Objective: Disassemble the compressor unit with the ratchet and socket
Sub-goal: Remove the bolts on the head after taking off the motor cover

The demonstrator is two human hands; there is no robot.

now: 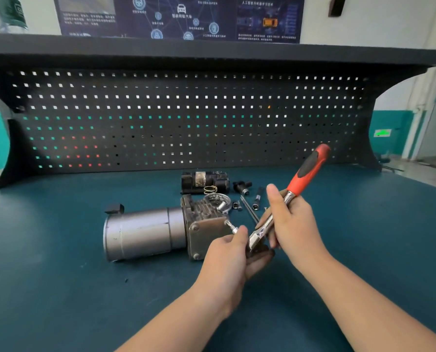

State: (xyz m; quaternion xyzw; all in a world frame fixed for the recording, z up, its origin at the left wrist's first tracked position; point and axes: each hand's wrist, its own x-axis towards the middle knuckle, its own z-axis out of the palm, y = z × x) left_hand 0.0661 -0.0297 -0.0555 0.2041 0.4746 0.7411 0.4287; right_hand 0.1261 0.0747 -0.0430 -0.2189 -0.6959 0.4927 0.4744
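Partly stripped compressor unit (161,232), cyl. head off.
Ratchet (285,207) gripped in right hand (292,224); left hand (233,250) fingers pinching socket ext. (231,226) at end-plate bolt; end plate (206,236) bolts remaining.

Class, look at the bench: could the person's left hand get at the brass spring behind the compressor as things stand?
Probably not yet. The left hand pinches a socket piece and the compressor lies between it and the spring.

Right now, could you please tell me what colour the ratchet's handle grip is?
The ratchet handle is orange-red with a black inset, seen clearly in the head view.
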